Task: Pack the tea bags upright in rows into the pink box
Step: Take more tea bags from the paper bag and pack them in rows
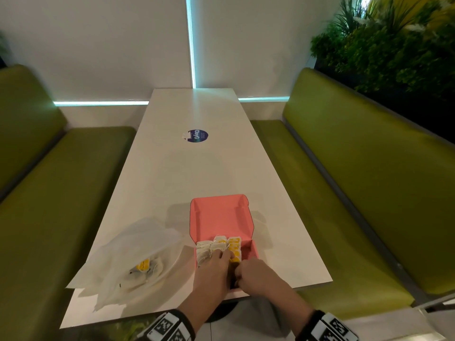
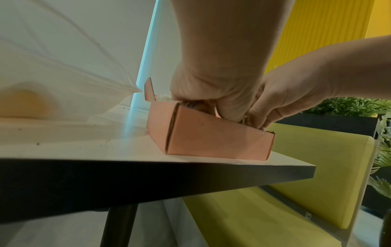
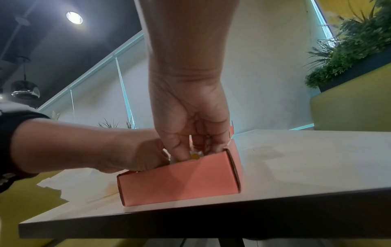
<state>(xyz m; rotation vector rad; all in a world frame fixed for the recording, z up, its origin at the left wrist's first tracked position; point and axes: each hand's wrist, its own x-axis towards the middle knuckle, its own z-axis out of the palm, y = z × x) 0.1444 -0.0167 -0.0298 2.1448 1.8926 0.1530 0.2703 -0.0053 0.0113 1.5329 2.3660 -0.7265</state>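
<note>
Right now the fingers point(image 3: 182, 150) of the right hand point(image 1: 256, 274) are curled down into the near end of the pink box point(image 1: 253, 249) and seem to pinch a tea bag with a yellow tag point(image 3: 195, 156). The left hand point(image 1: 211, 269) lies on the tea bags point(image 1: 219, 244) packed in rows at lower middle of the head view, fingers bent over them — I cannot tell if it grips one.

What could go wrong? Pushing the new bag in hard could tip the standing rows. The strings could tangle. The box sits close to the desk point(image 1: 172, 168) edge, so a shove might slide it off.

Only the head view shows the spare tea bags in the white wrapper point(image 1: 138, 254), lower left. Only the right wrist view shows the yellow tag between the fingers — the left wrist view hides it.
</note>
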